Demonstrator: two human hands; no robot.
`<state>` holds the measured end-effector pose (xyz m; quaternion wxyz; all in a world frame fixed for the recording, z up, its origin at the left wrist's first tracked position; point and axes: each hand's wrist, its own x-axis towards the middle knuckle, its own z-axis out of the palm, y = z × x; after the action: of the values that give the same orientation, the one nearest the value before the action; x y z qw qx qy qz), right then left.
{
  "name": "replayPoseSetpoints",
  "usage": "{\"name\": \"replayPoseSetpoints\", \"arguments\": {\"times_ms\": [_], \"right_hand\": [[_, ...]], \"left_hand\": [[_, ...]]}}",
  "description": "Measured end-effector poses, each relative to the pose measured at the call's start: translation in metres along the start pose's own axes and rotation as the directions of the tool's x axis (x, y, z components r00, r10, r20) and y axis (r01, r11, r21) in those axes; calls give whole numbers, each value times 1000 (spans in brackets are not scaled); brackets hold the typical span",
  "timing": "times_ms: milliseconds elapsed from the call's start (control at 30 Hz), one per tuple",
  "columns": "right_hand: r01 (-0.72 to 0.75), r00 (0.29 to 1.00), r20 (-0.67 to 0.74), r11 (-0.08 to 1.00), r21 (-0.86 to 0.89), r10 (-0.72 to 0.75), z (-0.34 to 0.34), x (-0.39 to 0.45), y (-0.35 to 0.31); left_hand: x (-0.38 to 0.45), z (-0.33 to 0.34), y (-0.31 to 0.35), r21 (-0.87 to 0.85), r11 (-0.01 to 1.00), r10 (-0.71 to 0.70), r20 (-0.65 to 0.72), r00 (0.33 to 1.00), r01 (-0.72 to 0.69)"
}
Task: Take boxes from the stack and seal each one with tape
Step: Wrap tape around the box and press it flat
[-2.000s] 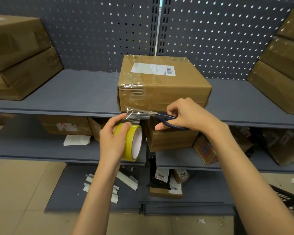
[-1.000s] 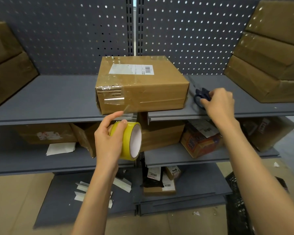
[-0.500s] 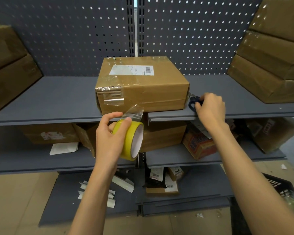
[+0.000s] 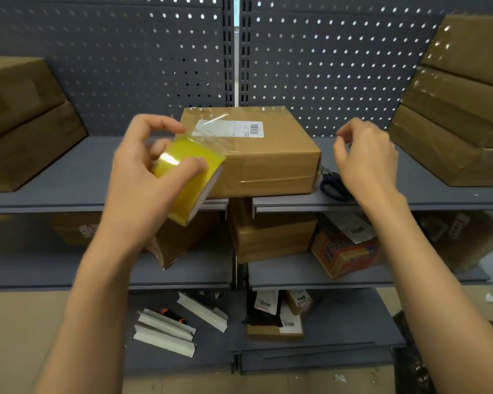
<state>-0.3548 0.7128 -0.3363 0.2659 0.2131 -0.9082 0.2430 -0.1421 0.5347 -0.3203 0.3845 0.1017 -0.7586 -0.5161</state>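
A brown cardboard box (image 4: 271,157) with a white shipping label stands in the middle of the top grey shelf (image 4: 69,180), clear tape over its edges. My left hand (image 4: 143,177) grips a yellow tape roll (image 4: 188,174) in front of the box's left corner, a clear flap of tape standing up from the roll. My right hand (image 4: 365,160) hovers to the right of the box, fingers loosely curled, holding nothing. Dark-handled scissors (image 4: 332,186) lie on the shelf just below that hand.
Stacked brown boxes (image 4: 26,120) stand at the shelf's left end and more stacked boxes (image 4: 461,103) at the right end. Lower shelves hold more boxes, an orange carton (image 4: 345,251) and white strips (image 4: 165,328). A perforated panel (image 4: 325,58) backs the shelf.
My right hand has let go of the scissors on the shelf and lifted away. My left hand has raised the tape roll up against the box's left corner.
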Motion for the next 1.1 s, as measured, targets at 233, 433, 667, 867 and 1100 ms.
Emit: {"name": "replayPoseSetpoints", "arguments": {"times_ms": [233,433,667,867,1100], "right_hand": [[167,986,11,985,41,-167,10,9,-70],[279,958,43,954,105,-285,31,3,-126],[320,941,60,933,166,-334,54,-4,-165],[308,942,89,938,161,-325,59,-6,-174],[236,963,78,944,231,-259,56,-6,-158]], "left_hand": [[39,-70,-11,474,869,148,19,989,-139],[58,-98,-54,779,598,95,164,982,-188],[75,-111,-107,873,420,50,251,967,-248],[81,-111,-138,907,333,-28,281,959,-256],[84,-97,-126,858,431,119,251,961,-278]]}}
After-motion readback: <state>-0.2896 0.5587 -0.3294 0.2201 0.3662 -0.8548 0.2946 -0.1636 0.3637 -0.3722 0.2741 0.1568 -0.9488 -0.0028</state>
